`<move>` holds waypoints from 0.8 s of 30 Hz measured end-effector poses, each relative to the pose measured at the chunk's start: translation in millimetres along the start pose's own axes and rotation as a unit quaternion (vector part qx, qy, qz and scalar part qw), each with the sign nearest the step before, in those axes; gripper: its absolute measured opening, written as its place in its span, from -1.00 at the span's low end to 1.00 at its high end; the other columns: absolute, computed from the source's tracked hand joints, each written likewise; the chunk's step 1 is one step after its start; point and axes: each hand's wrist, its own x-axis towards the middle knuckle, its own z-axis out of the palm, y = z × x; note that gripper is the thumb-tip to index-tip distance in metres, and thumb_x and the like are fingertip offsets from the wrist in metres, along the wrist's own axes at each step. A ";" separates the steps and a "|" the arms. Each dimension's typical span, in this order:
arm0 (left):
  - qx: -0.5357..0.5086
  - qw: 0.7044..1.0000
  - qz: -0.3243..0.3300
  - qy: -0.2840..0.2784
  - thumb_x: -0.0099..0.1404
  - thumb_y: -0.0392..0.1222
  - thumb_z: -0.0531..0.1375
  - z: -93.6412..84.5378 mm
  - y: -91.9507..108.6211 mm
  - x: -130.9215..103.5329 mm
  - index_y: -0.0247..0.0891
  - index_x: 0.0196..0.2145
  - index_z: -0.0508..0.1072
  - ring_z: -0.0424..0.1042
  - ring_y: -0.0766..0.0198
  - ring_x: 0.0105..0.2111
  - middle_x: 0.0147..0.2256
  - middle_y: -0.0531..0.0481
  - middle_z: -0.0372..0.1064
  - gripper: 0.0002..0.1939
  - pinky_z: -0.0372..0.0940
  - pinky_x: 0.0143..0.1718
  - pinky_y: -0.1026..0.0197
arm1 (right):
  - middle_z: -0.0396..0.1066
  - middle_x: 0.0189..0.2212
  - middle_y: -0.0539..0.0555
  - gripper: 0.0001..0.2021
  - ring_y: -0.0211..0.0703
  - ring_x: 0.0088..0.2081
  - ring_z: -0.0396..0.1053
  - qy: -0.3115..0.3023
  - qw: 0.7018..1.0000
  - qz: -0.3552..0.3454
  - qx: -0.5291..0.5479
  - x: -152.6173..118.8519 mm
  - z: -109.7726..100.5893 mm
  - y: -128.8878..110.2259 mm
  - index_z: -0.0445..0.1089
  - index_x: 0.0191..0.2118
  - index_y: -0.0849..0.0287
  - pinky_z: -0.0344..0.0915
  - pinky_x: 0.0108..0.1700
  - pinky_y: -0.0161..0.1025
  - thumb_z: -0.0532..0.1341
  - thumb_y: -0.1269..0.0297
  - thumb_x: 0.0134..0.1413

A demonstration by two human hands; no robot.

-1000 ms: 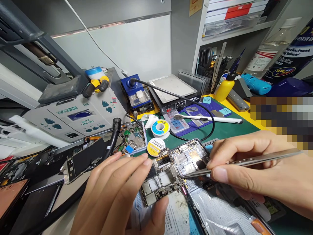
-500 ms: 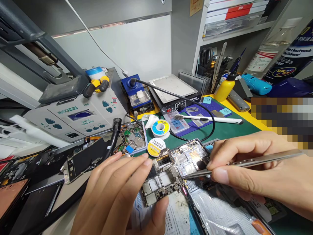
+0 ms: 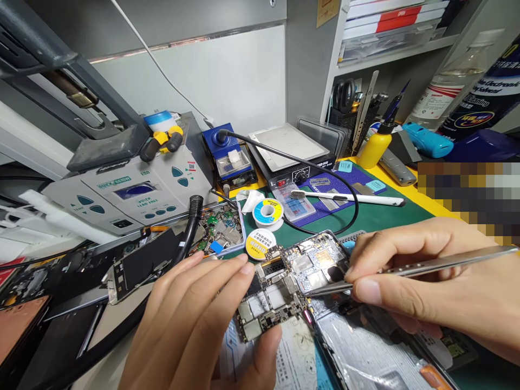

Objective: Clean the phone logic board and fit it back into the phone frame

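Observation:
My left hand (image 3: 203, 319) grips a small circuit board (image 3: 272, 298) by its left and lower edges, fingers along the side and thumb beneath. The board overlaps the edge of an opened phone (image 3: 353, 346), whose upper part shows metal shields and chips. Metal tweezers (image 3: 439, 262) are pinched between the thumb and fingers of my right hand (image 3: 430, 281). Their tips point left and reach the phone's inner edge beside the board; whether they touch it cannot be made out. Printed paper (image 3: 296, 352) lies under the board.
Behind the board are a round yellow-and-white tin (image 3: 260, 245), a solder spool (image 3: 267, 214) and a toothbrush (image 3: 349, 198). A black cable (image 3: 292, 157) loops over the mat. At left, a black hose (image 3: 190, 227) passes a grey soldering station (image 3: 134, 189) and phone parts.

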 end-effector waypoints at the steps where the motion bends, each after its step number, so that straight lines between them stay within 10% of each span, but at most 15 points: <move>1: 0.000 1.000 -0.002 0.000 0.31 -0.41 0.43 0.3 0.0 0.1 -0.43 0.16 0.56 0.55 0.15 0.16 0.03 -0.17 0.61 -0.53 0.34 0.46 0.00 | 0.39 -0.65 -0.01 -0.74 -0.26 -0.64 0.15 0.000 1.000 -0.002 -0.003 0.1 -0.2 0.2 0.74 -0.42 0.00 0.01 -0.66 -0.32 0.69 0.00 -0.08; 24: -0.002 1.000 0.015 -0.006 0.30 -0.41 0.43 -1.0 -2.1 0.1 -0.44 0.18 0.53 0.51 0.16 0.20 0.05 -0.18 0.59 -0.50 0.29 0.50 0.02 | 0.48 -0.66 0.03 -0.81 -0.22 -0.66 0.26 -0.020 0.996 0.077 0.046 1.0 2.2 1.9 0.76 -0.38 -0.01 0.16 -0.70 -0.41 0.69 0.14 -0.13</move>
